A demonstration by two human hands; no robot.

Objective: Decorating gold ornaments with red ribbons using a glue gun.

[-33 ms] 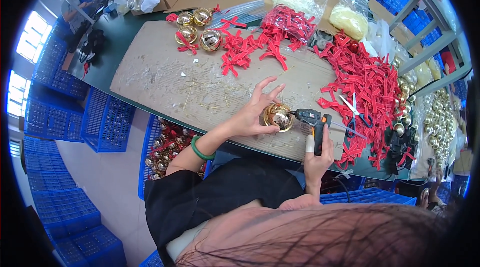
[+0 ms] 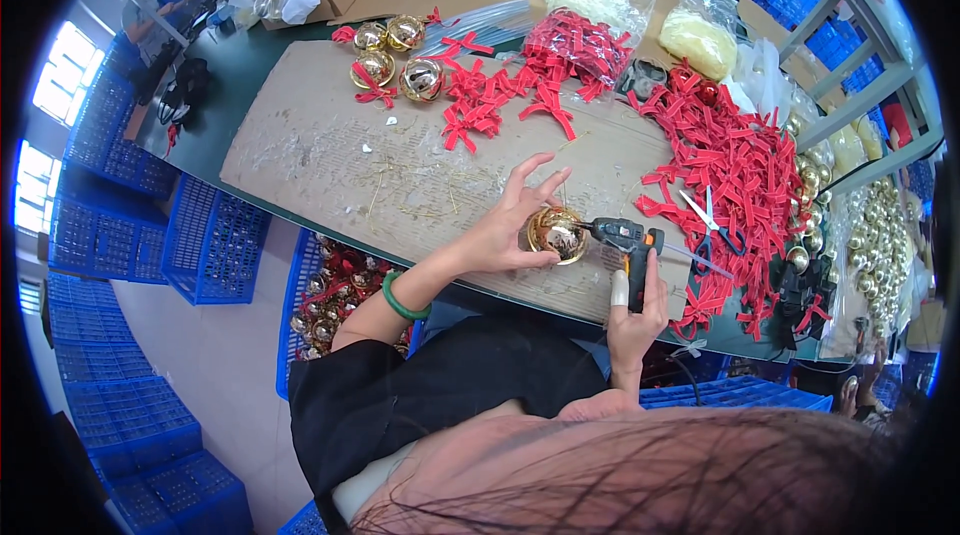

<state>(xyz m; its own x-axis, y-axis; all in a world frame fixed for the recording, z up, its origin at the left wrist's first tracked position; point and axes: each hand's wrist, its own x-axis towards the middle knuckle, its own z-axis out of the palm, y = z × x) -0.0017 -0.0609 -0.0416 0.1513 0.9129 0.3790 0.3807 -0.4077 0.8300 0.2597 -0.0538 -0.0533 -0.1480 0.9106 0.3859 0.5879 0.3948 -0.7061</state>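
A shiny gold Christmas ball [image 2: 556,243] rests near the front edge of the cardboard sheet [image 2: 310,160]. My left hand [image 2: 500,233] curves around the ball's left side, its thumb against the near side and some fingers raised above it. In my right hand [image 2: 640,313] is a black glue gun [image 2: 622,233] with orange parts. The gun's nozzle points left and reaches the top of the ball; whether it touches is too small to tell. A pale glue stick [image 2: 697,261] sticks out behind the gun. One right finger wears a whitish cover.
Red ribbon bows [image 2: 735,170] heap up at right, with scissors [image 2: 712,220] on them. Several finished gold balls [image 2: 375,68] stand at the far left of the cardboard. Clear glue sticks [image 2: 485,27] lie behind. A blue crate [image 2: 297,320] of ornaments stands below the table edge.
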